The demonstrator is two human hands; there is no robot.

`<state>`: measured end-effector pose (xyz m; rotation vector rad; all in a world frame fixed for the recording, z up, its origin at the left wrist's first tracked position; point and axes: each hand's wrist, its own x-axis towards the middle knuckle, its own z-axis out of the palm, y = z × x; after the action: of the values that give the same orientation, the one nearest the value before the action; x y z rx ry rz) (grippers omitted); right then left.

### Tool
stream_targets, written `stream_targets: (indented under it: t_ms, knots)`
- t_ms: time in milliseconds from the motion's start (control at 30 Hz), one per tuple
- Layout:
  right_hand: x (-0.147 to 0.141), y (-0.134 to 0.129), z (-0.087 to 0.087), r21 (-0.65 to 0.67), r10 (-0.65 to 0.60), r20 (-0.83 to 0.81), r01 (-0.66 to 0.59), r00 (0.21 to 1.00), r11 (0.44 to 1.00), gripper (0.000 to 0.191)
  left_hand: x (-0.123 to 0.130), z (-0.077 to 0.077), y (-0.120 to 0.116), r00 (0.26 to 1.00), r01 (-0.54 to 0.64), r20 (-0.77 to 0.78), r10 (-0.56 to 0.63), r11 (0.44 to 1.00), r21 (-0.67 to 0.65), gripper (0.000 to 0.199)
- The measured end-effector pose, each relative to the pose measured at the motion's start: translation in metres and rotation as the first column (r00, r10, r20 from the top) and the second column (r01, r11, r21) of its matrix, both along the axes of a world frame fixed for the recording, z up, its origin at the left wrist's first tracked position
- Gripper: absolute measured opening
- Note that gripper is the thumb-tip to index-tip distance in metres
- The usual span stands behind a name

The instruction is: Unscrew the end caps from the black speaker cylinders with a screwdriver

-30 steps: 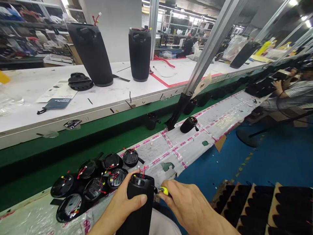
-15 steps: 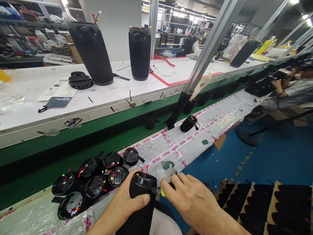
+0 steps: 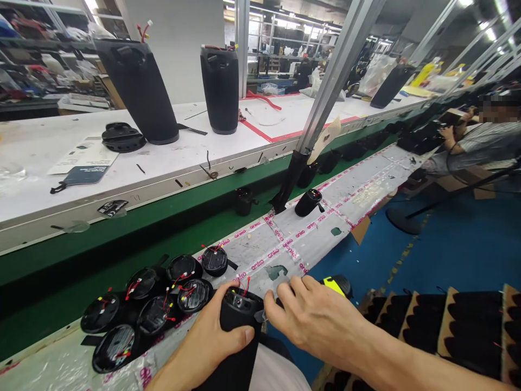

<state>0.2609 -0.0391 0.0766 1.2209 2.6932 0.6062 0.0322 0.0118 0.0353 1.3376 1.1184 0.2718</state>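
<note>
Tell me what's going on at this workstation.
The person's left grip holds a black cylinder with red wires at its top. The right grip, holding a yellow-and-black tool, is at the cylinder's upper side. Seven similar black units are grouped to the left; more stand on the white shelf ahead.

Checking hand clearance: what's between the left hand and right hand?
A matte black cylinder and, at its side, a small dark tab; head view.
</note>
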Motion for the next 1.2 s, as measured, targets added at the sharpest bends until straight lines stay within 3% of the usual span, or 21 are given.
stream_targets:
  t_ms: [133,233,400,467,567,700,833,967,1200]
  knots:
    - [0.003,0.005,-0.004,-0.081,0.005,-0.017,-0.007,1.000,0.997,0.024,-0.002,-0.003,-0.002,1.000,-0.028,0.008,0.028,1.000,0.005,0.077]
    - [0.009,0.007,-0.004,-0.168,-0.032,-0.183,0.000,0.983,0.986,0.014,-0.007,-0.010,0.001,0.993,-0.022,0.113,0.027,0.999,-0.047,0.079]
    - [0.021,0.003,-0.007,-0.194,-0.188,-0.501,0.102,0.845,0.976,0.011,-0.015,-0.017,0.004,0.977,-0.056,0.193,0.087,0.985,-0.161,0.082]
    - [0.018,-0.003,-0.010,-0.265,-0.292,-0.562,0.167,0.773,0.950,0.011,-0.017,-0.018,0.004,0.974,-0.061,0.203,0.098,0.981,-0.183,0.088]
    - [0.007,-0.012,-0.016,-0.417,-0.414,-0.595,0.177,0.688,0.892,0.014,-0.020,-0.016,0.004,0.971,-0.055,0.218,0.100,0.978,-0.202,0.082]
    - [-0.008,-0.018,-0.024,-0.484,-0.411,-0.510,0.143,0.756,0.863,0.014,-0.021,-0.012,0.006,0.961,0.020,0.274,0.029,0.985,-0.173,0.074]
    - [-0.015,-0.017,-0.033,-0.416,-0.336,-0.469,0.132,0.817,0.900,0.013,-0.015,-0.010,0.005,0.923,0.026,0.381,0.045,0.984,-0.179,0.065]
    - [-0.018,-0.013,-0.035,-0.349,-0.294,-0.444,0.139,0.847,0.927,0.014,-0.011,-0.011,0.002,0.927,-0.015,0.366,0.076,0.986,-0.166,0.059]
    - [-0.021,-0.018,-0.038,-0.353,-0.292,-0.387,0.152,0.875,0.923,0.032,-0.012,-0.009,-0.003,0.952,-0.046,0.296,0.073,0.994,-0.096,0.058]
